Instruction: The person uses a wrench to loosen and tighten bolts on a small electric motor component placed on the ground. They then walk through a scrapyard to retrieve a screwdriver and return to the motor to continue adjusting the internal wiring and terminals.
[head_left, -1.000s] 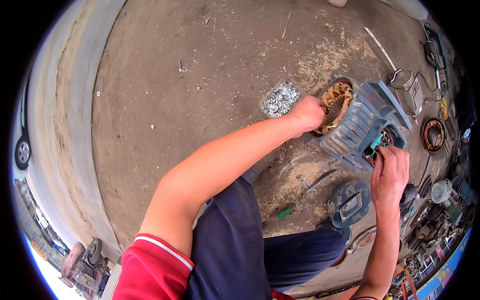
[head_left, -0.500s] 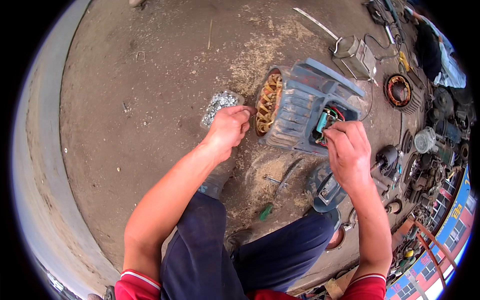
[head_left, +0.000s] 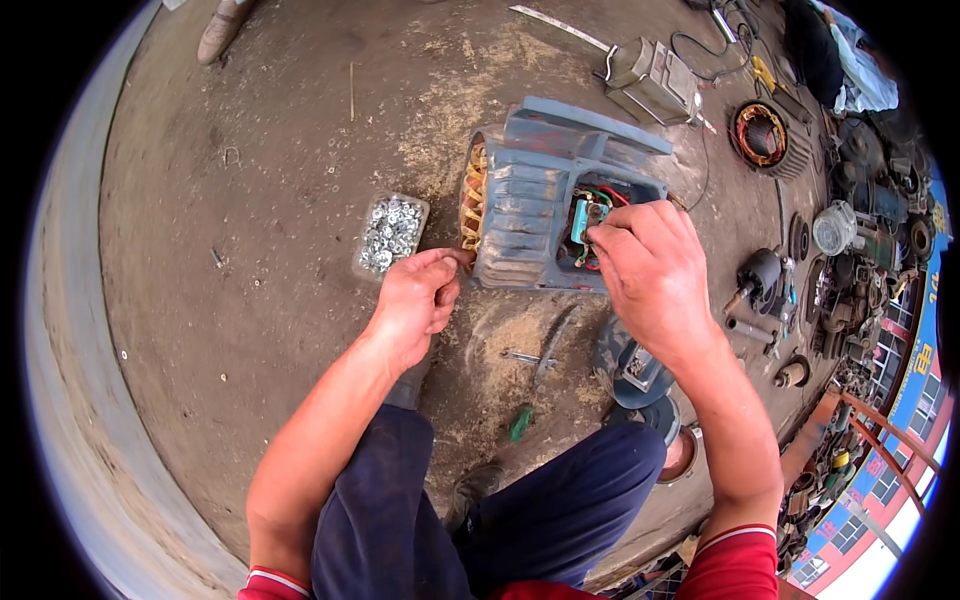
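Note:
A blue-grey electric motor housing (head_left: 515, 200) lies on its side on the ground, copper windings (head_left: 473, 195) showing at its left end. Its open terminal box holds a teal terminal block (head_left: 581, 221) with red and green wires. My right hand (head_left: 655, 270) is over this box, thumb and fingers pinched at the block; what they grip is hidden. My left hand (head_left: 415, 300) is closed in a pinch, fingertips at the lower rim of the winding end; anything between them is too small to make out. Beside it sits a clear plastic tray (head_left: 361, 240) of shiny nuts and washers.
A metal box (head_left: 655, 82) stands beyond the motor. Another wound stator (head_left: 760, 135) lies at the right, near heaped motor parts (head_left: 870, 260). Close to my legs are a bolt-like tool (head_left: 530, 358), a green scrap (head_left: 520, 423) and a round blue-grey cover (head_left: 635, 365).
The view has shifted, so the motor and tray appear farther left. A shoe now shows at the upper left. Both hands stay at the same places on the motor, still pinched.

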